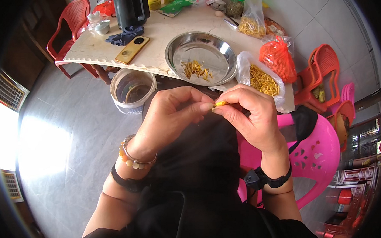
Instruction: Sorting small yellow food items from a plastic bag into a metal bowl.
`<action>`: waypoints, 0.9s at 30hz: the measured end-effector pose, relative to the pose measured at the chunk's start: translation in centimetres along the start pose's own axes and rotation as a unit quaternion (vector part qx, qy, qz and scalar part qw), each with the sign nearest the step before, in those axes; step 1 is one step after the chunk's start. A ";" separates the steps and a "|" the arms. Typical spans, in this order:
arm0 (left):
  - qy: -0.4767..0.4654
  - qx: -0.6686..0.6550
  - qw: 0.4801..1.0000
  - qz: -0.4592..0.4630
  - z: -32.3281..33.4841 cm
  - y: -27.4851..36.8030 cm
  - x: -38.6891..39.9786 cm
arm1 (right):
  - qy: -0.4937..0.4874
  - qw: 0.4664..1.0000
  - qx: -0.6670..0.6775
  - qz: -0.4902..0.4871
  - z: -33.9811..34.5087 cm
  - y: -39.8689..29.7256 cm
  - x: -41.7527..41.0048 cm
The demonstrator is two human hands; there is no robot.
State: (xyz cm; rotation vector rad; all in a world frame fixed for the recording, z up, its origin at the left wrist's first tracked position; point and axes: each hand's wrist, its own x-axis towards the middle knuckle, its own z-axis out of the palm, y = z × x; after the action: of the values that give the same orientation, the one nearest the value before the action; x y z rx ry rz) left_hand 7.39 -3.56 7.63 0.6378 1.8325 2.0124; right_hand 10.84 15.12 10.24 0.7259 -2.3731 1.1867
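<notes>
Over my lap, my left hand (177, 114) and my right hand (252, 113) meet fingertip to fingertip. A small yellow piece of dried plant (221, 103) is pinched between them, its far details hidden by the fingers. Beyond the hands, a round stainless steel basin (217, 50) rests on the table and holds a small heap of dried yellow-brown plant pieces (196, 71). To its right lies an opened clear plastic bag (244, 64) full of similar dried yellow strands (263, 80).
A bucket (134, 110) stands on the floor below the marble-look table (88, 47). On the tabletop are a phone (132, 50), a dark cloth (125, 35), a large dark jug (131, 10) and a tied red bag (275, 59). A pink plastic chair (319, 142) is at my right.
</notes>
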 end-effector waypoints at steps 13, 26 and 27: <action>-0.025 -0.048 0.999 0.003 0.3 1.1 -1.9 | 0.037 0.994 -0.090 -0.043 -0.9 -2.2 -0.5; -0.082 -0.296 0.951 -0.030 0.5 3.8 -4.3 | 0.160 0.985 -0.055 -0.022 0.5 -5.2 -2.1; -0.052 -0.271 0.960 -0.042 0.6 4.1 -4.6 | 0.160 0.985 -0.056 -0.027 0.3 -5.5 -2.1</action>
State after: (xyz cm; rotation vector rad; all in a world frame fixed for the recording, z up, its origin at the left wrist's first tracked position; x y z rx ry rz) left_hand 11.80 -5.96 11.33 0.4775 1.1433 2.2344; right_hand 15.77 12.64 12.35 0.5149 -2.1196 1.0507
